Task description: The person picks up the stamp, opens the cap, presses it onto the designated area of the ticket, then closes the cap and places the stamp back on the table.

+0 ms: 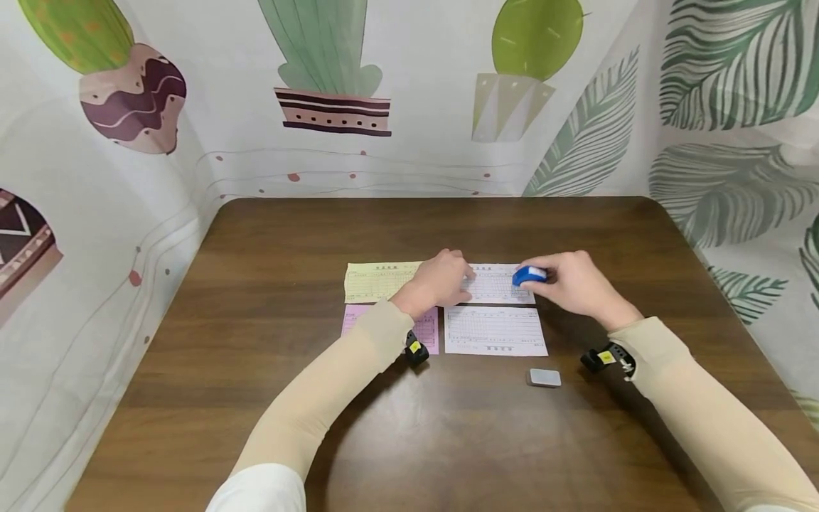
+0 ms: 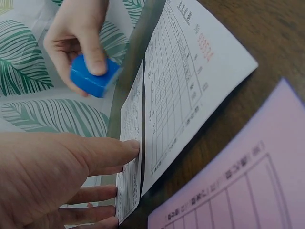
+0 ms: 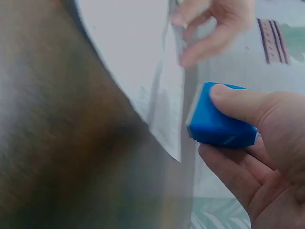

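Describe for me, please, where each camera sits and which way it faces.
Head: on the head, facing forward and down at the table and four paper forms; both sleeved forearms, the left hand and right hand show.
Left wrist: on that wrist, facing across the forms; the left hand shows close, the right hand beyond.
Right wrist: on that wrist, facing the blue object the right hand holds; the left hand shows beyond.
Both wrist views share the two hands and blue object.

I see a brown wood-grain counter (image 1: 288, 238) with rounded far corners and a soft sheen (image 1: 441, 419) on its near part. White wall covering (image 1: 435, 57) rises beyond it, printed with potted cacti (image 1: 326, 50) left and far, green leaves (image 1: 736, 64) right.
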Demonstrator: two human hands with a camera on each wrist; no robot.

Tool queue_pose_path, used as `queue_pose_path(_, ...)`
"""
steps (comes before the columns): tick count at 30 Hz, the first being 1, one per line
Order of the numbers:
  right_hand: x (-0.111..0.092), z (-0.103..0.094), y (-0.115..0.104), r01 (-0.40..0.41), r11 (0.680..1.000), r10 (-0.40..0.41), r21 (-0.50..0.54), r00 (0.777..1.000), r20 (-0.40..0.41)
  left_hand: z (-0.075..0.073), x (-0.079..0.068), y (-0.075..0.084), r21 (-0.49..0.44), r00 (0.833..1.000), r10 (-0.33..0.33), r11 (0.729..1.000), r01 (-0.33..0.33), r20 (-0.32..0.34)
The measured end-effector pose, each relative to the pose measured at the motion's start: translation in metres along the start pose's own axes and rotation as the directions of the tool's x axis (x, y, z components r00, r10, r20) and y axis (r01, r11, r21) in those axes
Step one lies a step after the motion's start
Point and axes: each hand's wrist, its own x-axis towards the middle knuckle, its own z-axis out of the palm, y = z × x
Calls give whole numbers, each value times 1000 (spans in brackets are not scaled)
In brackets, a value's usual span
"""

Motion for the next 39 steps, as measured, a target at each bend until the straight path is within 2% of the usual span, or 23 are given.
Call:
queue_pose_path(3,-2,-10,2,-20,1000,20,5,997,-73,0,2,1,15,1000,-3,1000,3,0)
queue_pose_path(9,-5,-25,-2,-28,1000,28,9,999,-46,0,1,1,6,1000,6,1000,-6,6)
queue_pose_path(15,-5,-30,-7,-26,999,26,21,999,-24,0,0,1,-3,1000,10,1000,-10,6)
queue_pose_path(28,-5,-41,-12,-22,1000,22,11,999,-26,-1,-1,2,-4,1000,8,1000,-8,-4)
queue_pose_path(39,-5,-52,-21,-65,997,67,30,996,-61,1,0,3,-1,1000,1,1000,-1,-9)
